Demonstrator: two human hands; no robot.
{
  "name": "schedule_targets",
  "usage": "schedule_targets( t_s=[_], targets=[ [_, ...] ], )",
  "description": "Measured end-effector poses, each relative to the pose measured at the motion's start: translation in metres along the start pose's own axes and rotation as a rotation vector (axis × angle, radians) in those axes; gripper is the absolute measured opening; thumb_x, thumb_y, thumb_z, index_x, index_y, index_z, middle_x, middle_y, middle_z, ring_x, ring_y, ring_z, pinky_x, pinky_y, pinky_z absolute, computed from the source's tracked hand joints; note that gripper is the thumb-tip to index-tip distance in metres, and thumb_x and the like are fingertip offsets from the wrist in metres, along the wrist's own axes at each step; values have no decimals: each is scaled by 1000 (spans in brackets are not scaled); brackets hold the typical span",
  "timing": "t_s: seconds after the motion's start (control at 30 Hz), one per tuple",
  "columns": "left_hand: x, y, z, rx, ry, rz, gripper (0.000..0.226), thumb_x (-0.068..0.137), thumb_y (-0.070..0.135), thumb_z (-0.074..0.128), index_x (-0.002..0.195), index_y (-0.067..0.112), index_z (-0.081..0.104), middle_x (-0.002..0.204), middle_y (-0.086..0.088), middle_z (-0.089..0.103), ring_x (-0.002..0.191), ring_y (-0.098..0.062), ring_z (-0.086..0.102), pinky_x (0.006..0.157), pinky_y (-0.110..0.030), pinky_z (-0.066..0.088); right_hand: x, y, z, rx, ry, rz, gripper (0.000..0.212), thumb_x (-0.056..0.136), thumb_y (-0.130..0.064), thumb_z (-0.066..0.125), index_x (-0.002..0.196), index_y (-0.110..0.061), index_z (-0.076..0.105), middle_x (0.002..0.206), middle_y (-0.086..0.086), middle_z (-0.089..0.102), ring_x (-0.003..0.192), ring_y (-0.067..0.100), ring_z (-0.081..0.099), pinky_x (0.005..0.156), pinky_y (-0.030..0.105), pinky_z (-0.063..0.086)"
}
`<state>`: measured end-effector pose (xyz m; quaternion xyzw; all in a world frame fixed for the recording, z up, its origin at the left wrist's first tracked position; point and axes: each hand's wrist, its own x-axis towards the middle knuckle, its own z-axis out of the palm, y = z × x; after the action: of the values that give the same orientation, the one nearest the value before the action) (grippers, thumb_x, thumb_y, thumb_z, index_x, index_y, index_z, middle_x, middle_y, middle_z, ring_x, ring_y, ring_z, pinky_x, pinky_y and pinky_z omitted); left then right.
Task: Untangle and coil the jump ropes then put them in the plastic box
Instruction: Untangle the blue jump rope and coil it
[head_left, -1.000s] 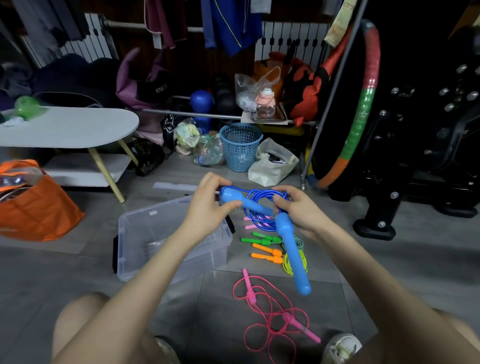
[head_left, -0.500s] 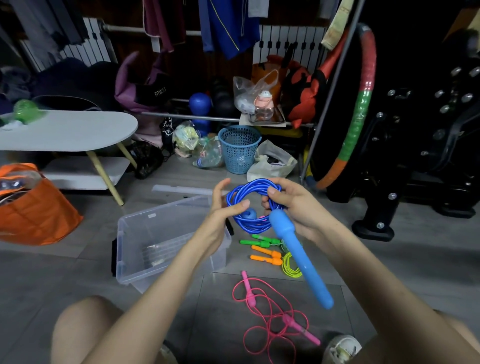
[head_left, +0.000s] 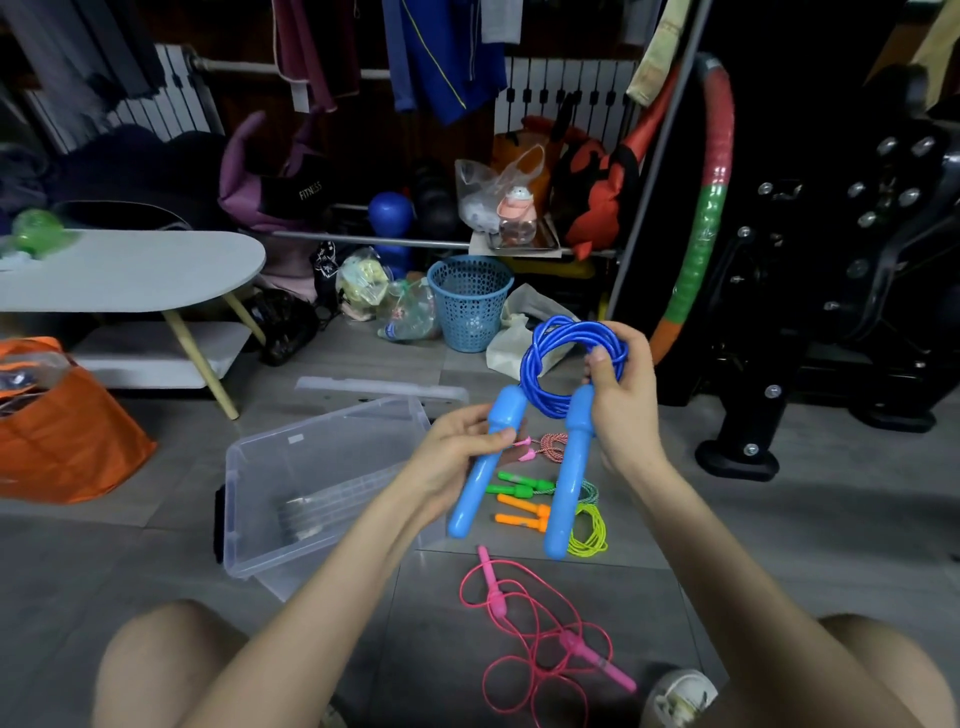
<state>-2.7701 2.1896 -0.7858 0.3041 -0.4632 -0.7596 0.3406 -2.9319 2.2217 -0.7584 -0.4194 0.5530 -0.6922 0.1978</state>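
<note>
Hands (head_left: 618, 410) grip blue jump rope (head_left: 571, 364)

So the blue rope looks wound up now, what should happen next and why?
Probably lower the blue rope into the plastic box. Its cord already sits in a neat coil, the left hand grips one handle, the right hand pinches the coil above the other handle, and the open box lies close by on the left.

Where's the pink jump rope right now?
The pink jump rope lies loose on the floor, lower centre of the head view, right of the plastic box, below the orange-handled rope.
</note>
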Motion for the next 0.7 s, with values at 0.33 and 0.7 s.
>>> schedule_targets(
  t_s=[0.33,0.7],
  targets=[
    [-5,-1,24,203,-67,4,87,72,-4,73,132,45,32,96,-8,66,82,-18,66,75,-33,54,-13,2,12,25,238,46,19,95,-15,43,113,-20,44,111,15,57,99,30,55,93,44,43],
    [-25,3,2,437,-54,44,84,67,-13,73,136,23,41,115,-14,57,86,-15,66,72,-31,56,-20,-8,-54,48,-100,277,18,91,-12,57,108,-10,62,72,-5,66,74,18,62,62,30,55]
  ],
)
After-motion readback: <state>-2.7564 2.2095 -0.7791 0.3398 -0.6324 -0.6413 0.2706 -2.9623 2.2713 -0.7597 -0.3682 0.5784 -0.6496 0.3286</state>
